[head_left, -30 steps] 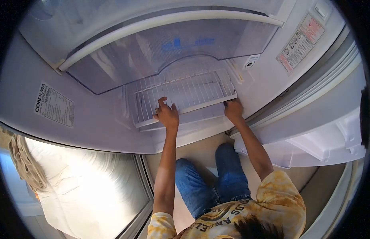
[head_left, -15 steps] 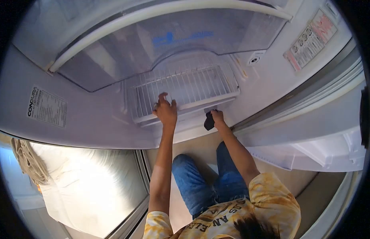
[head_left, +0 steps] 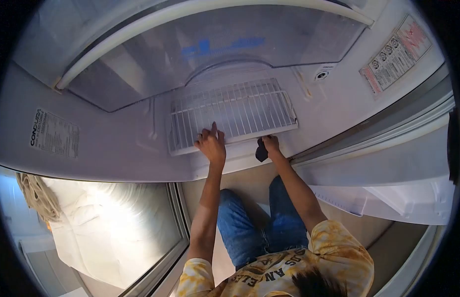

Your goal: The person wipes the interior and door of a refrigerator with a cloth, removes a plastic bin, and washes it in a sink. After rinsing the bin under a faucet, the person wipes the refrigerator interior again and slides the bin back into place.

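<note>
A white wire shelf lies low inside an open refrigerator, below a clear drawer. My left hand is at the shelf's front edge, left of its middle. Its fingers are bent over the front rail, with one finger stretched along the wires. My right hand is closed around a bunched black cloth and stays close to the same front edge, further right. The undersides of both hands are hidden.
The clear drawer front with blue print spans above the shelf. The open refrigerator door stands at the right, with a white door bin low on it. White bedding and a beige cloth are at the lower left.
The wire shelf's front edge has shifted slightly toward me. My left hand has come down onto its front rail. My right hand stays nearly in place with the black cloth.
</note>
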